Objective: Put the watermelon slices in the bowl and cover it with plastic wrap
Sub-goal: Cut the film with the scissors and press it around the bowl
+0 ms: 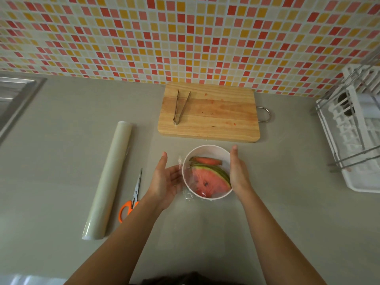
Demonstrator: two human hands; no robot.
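Observation:
A white bowl [207,150] stands on the grey counter and holds watermelon slices [209,177] with red flesh and green rind. A clear sheet of plastic wrap [186,182] lies over the bowl, with crumpled film hanging at its left side. My left hand [165,179] is flat and open just left of the bowl, palm toward it, beside the loose film. My right hand [238,171] is flat against the bowl's right side, fingers straight. Neither hand grips anything.
A roll of plastic wrap [110,179] lies at the left, with orange-handled scissors [132,197] beside it. Behind the bowl is a wooden cutting board [218,114] with metal tongs [181,106] on it. A white dish rack [355,136] stands at the right, a sink [14,97] at the far left.

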